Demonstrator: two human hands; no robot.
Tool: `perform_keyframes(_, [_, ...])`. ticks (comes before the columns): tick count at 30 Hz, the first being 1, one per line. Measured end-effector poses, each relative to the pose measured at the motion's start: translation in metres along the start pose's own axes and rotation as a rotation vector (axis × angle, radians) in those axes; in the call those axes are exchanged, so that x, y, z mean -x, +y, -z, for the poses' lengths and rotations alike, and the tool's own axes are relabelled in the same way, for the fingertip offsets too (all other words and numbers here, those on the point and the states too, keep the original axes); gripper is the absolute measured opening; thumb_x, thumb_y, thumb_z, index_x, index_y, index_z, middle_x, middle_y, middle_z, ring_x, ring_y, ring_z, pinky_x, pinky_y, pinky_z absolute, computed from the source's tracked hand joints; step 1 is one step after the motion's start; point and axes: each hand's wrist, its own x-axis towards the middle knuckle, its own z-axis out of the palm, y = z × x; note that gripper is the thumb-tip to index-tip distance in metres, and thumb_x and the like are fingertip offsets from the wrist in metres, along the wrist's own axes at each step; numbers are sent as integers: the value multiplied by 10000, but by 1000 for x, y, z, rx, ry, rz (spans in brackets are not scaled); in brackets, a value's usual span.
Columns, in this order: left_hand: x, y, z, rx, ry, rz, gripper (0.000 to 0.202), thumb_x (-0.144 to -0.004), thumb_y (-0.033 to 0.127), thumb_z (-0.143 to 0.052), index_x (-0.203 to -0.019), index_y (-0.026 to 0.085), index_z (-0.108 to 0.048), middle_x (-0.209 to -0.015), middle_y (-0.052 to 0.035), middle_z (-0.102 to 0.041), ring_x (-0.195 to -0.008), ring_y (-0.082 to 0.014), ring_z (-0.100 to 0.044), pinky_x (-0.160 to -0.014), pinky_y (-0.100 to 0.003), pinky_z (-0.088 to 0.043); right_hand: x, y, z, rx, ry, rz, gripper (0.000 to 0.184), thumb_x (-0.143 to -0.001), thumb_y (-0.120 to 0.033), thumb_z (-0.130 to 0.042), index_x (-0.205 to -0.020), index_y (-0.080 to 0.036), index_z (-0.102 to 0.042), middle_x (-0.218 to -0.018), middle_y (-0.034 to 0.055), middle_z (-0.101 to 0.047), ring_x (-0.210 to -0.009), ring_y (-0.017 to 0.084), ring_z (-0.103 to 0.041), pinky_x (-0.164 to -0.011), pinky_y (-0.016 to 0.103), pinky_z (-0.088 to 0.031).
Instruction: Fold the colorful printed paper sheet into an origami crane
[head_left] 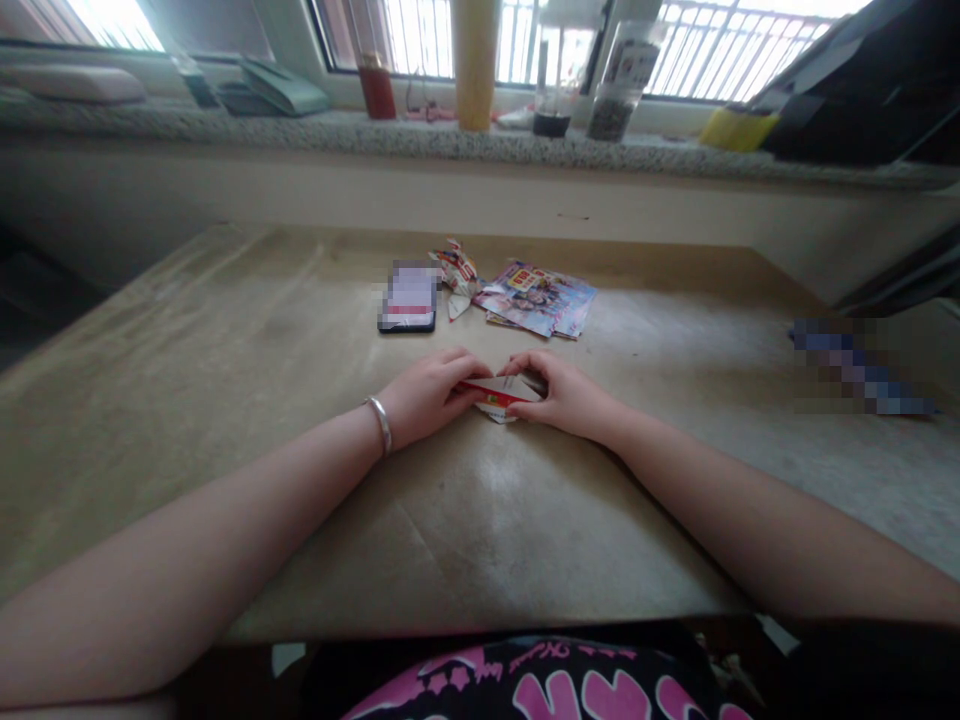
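Left hand (435,397) and right hand (566,398) both grip a small, folded, white-and-red printed paper (498,398), covering its ends; beyond, a black-edged rectangular phone (409,300) is pixelated.

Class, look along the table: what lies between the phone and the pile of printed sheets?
In the head view, a folded paper piece with red and white print lies between the phone and the printed sheets.
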Motion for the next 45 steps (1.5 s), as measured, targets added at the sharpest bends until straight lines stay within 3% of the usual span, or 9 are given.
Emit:
perform_keyframes(5, [0, -1, 0, 200, 60, 34, 184, -842, 217, -564, -1007, 161, -622, -919, -32, -580, -783, -118, -590, -705, -239, -530, 0, -2, 0, -204, 7, -88, 394, -712, -226, -684, -1088, -199, -573, -877, 9, -654, -808, 152, -628, -773, 309, -502])
perform_keyframes(8, [0, 1, 0, 239, 142, 26, 232, -833, 203, -575, -1054, 171, -636, -958, -38, -579, -822, -114, -599, -729, -232, -540, -1, -3, -1, -201, 37, -114, 242, -730, -236, -655, -964, -191, -613, -831, 8, -657, -735, 144, -611, -699, 290, -491])
perform_keyframes(13, [1, 3, 1, 236, 227, -15, 263, -857, 201, -561, -1100, 177, -659, -989, -50, -606, -878, -119, -606, -776, -227, -534, 1, -8, 1, -16, 185, 70, 63, -763, -228, -615, -765, -195, -561, -745, 6, -599, -674, 135, -542, -598, 257, -443])
perform_keyframes(17, [1, 2, 2, 172, 200, -95, 188, -879, 193, -548, -1002, 181, -689, -938, -44, -638, -835, -115, -617, -760, -226, -527, 3, -10, 5, 154, 220, 203, 38, -786, -181, -593, -773, -203, -566, -802, 24, -598, -762, 153, -548, -670, 271, -450])
perform_keyframes(21, [1, 0, 3, 14, 207, -223, 217, -905, 156, -508, -1036, 195, -676, -930, -43, -657, -846, -113, -615, -772, -231, -511, 5, -9, 8, 290, 191, 244, 87, -787, -134, -567, -833, -204, -590, -862, 41, -621, -817, 173, -559, -726, 293, -450])
perform_keyframes(28, [1, -5, 3, -235, 68, -300, 250, -913, 177, -470, -1035, 215, -685, -968, -46, -683, -822, -137, -610, -747, -263, -489, 6, -9, 11, 526, 23, 318, 128, -818, -169, -534, -895, -225, -621, -979, 65, -648, -920, 218, -551, -779, 329, -434])
perform_keyframes(34, [2, -5, 6, -220, -43, -297, 262, -917, 195, -464, -1064, 221, -680, -992, -56, -678, -881, -150, -601, -796, -276, -482, 6, -6, 15, 445, -74, 331, 143, -822, -209, -549, -929, -226, -642, -992, 66, -661, -929, 218, -570, -816, 342, -449])
perform_keyframes(39, [1, -5, 9, -295, -21, -273, 250, -930, 225, -471, -1001, 245, -710, -952, -51, -685, -849, -163, -583, -783, -295, -466, 7, -8, 18, 354, -96, 342, 159, -833, -317, -589, -939, -216, -652, -1014, 75, -672, -941, 222, -588, -853, 370, -468])
perform_keyframes(45, [1, -11, 4, -316, 19, -166, 279, -910, 170, -456, -1007, 225, -712, -896, -55, -655, -804, -150, -569, -745, -271, -469, 4, -6, 14, 341, -64, 334, 171, -862, -172, -502, -936, -213, -651, -1194, 61, -657, -1095, 206, -578, -976, 381, -437])
